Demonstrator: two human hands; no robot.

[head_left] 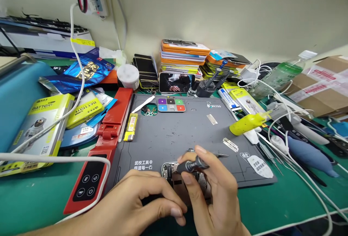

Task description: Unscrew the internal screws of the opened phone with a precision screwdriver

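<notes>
An opened phone [177,189] with its inner parts bare lies at the mat's near edge, partly hidden by both hands. My left hand [152,196] is at its left side, thumb and fingertips drawn together; whatever may be between them is hidden. My right hand [217,189] grips a dark-handled screwdriver [190,165] between thumb and fingers, above the phone's upper part. The handle's end lies to the left, over the phone. A pointed metal tip sticks out to the right beyond the fingers, seemingly part of the same tool.
On the grey mat [168,131] are blades [230,144], a yellow-labelled packet [131,127] and a coloured-square tray [171,104]. A red device [92,178] flanks the left, with battery boxes [40,123]. Rightward are a yellow bottle [246,123] and cables. A propped phone [176,82] stands behind.
</notes>
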